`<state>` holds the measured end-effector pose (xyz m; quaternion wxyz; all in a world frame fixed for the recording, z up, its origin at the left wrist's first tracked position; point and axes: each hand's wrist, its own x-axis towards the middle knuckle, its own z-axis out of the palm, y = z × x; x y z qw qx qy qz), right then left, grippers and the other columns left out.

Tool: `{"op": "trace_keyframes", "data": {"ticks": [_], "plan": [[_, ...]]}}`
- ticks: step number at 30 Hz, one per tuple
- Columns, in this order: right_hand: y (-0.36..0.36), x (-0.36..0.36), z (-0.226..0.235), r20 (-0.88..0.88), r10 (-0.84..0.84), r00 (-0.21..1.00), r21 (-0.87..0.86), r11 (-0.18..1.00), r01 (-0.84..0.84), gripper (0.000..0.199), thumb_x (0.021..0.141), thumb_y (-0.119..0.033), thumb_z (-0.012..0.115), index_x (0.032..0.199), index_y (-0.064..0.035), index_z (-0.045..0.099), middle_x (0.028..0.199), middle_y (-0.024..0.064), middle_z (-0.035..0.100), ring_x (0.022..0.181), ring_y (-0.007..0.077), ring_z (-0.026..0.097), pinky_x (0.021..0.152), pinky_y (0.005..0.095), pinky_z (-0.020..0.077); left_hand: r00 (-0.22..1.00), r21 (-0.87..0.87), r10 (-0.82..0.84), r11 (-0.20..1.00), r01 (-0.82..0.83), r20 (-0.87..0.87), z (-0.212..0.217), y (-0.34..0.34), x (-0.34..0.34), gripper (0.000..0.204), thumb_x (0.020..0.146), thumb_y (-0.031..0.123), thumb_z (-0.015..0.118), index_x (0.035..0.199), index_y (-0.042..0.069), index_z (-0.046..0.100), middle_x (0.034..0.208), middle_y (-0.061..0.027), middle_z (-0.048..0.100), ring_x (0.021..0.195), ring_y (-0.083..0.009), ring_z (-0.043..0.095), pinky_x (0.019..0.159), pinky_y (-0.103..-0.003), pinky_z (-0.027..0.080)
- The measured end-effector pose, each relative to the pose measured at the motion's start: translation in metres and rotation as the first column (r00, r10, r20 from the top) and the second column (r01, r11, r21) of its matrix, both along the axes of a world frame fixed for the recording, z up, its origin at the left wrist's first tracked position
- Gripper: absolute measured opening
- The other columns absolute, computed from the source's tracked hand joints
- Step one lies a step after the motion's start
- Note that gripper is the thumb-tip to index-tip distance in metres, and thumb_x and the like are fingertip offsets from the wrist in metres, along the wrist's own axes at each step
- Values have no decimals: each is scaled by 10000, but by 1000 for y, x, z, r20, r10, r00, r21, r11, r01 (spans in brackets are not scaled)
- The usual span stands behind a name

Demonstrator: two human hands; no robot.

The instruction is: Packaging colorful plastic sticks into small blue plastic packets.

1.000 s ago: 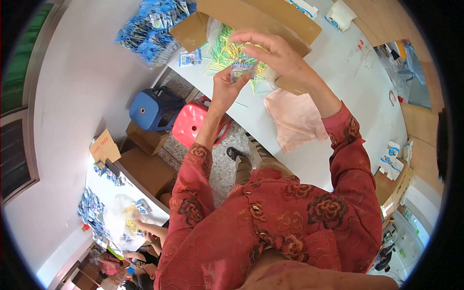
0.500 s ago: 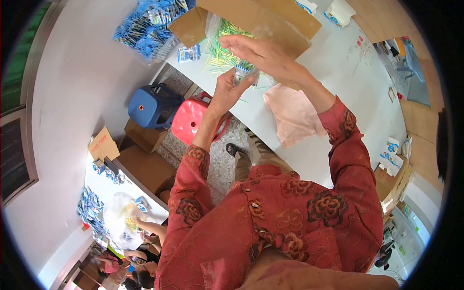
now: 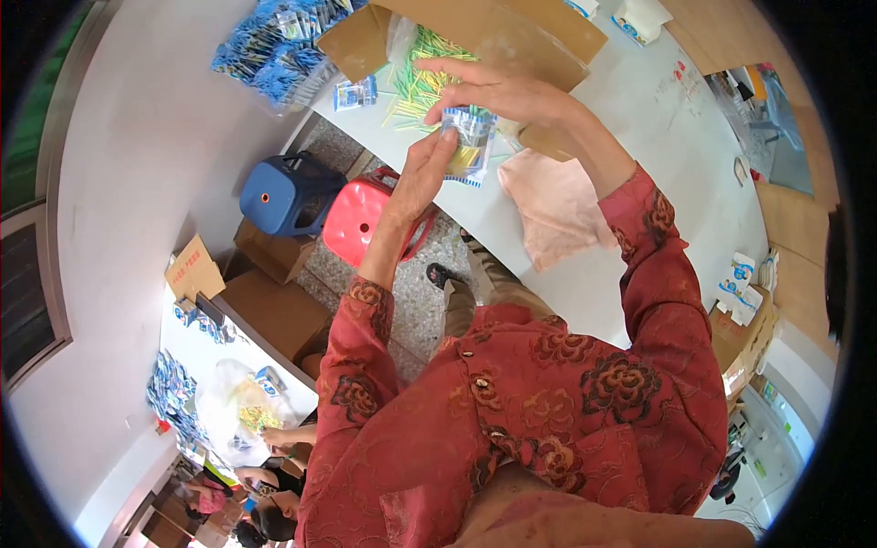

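Note:
My left hand [image 3: 424, 175] grips a small clear plastic packet [image 3: 469, 151] with blue printed edges, thumb across its front. Yellow-green pieces show through the lower part of the packet. Over its top edge hovers my right hand [image 3: 507, 93], palm down, with thumb and fingers spread; whether it touches the packet is hard to tell. Just beyond lies a heap of thin green and yellow plastic sticks [image 3: 431, 78], spilling from an open cardboard box [image 3: 525, 41] onto the white table [image 3: 658, 119].
A pile of blue packets [image 3: 279, 55] lies at the far left, with one more packet [image 3: 356, 93] beside the box. A pink cloth [image 3: 554, 205] rests on the table. Red [image 3: 352, 224] and blue [image 3: 274, 196] stools stand left. Another person's hand [image 3: 274, 437] works at a second table lower left.
My left hand has tilted the packet, so its front now shows. My right hand has shifted slightly, and its thumb has dropped away from its fingers.

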<state>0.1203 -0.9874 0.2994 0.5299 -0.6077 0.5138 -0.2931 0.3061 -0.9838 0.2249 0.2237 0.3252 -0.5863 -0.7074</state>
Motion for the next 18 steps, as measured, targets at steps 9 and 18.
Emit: {"op": "trace_keyframes", "data": {"ticks": [9,18], "plan": [[4,3,-14,259,-21,966,-60,997,38,552,942,-363,408,1418,-113,282,1116,49,633,1155,169,481,1036,343,260,995,-82,99,992,-97,26,25,3,-3,464,988,357,353,1089,-40,571,943,-51,597,844,-100,509,759,-253,435],[20,9,-4,316,-113,942,72,993,95,553,951,-457,357,1402,-140,308,1236,46,559,1196,150,414,1019,321,271,989,-188,145,972,-143,-3,27,7,2,466,986,373,349,1070,-35,559,955,-30,575,864,-96,487,786,-261,414]]}}
